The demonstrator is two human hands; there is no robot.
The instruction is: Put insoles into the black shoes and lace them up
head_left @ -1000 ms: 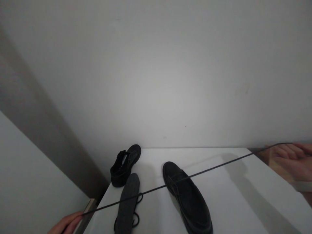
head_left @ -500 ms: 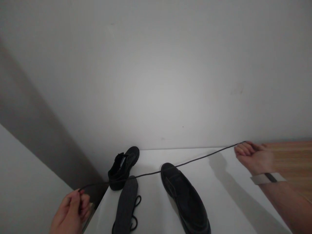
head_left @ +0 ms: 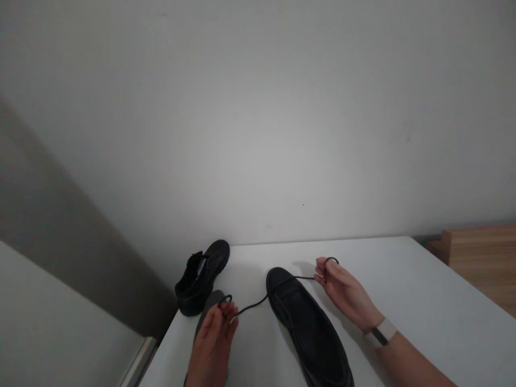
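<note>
A dark shoelace [head_left: 253, 306] hangs slack between my two hands, passing over the toe of a black shoe [head_left: 314, 328] whose opening faces up. My left hand [head_left: 215, 336] is closed on one end, and a small loop stands above its fingers. The other end is in my right hand [head_left: 342, 290], where a loop curls over the thumb; a light band with a dark strip circles that wrist. Beneath the left hand lies a dark grey insole [head_left: 206, 310], mostly covered. Another black shoe [head_left: 201, 279] stands farther back on the left.
The shoes rest on a white tabletop [head_left: 411, 301] set against a pale wall [head_left: 274, 134]. At the right, beyond the table's edge, is a wooden piece of furniture [head_left: 481, 258]. A pale ledge [head_left: 139, 360] runs beside the table's left edge.
Both hands have come inward from far apart, so the shoelace went from stretched taut to slack with loops at the hands. The left hand now covers part of the insole.
</note>
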